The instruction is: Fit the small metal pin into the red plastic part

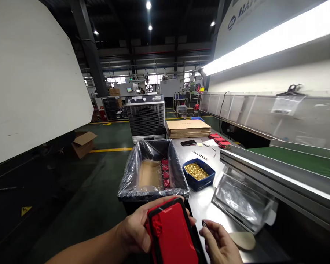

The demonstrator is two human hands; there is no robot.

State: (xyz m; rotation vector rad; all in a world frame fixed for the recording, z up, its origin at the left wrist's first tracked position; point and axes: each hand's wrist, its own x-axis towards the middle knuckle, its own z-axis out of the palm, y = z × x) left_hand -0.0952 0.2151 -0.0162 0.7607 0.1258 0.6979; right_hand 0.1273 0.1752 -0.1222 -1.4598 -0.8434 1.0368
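1. The left hand (134, 231) has its grip clamped on a red plastic housing (172, 234), thumb on its near side and fingers wrapped behind, above the table's near edge.
2. The right hand (220, 244) pinches a small dark metal part (204, 223) between its fingertips, just beside the housing.
3. A bag-lined box (154, 172) with more red pieces stands at the table's left edge.
4. A blue bin of brass parts (198, 174) sits just right of the box.

Both hands (137, 231) bare — no sleeves, gloves.
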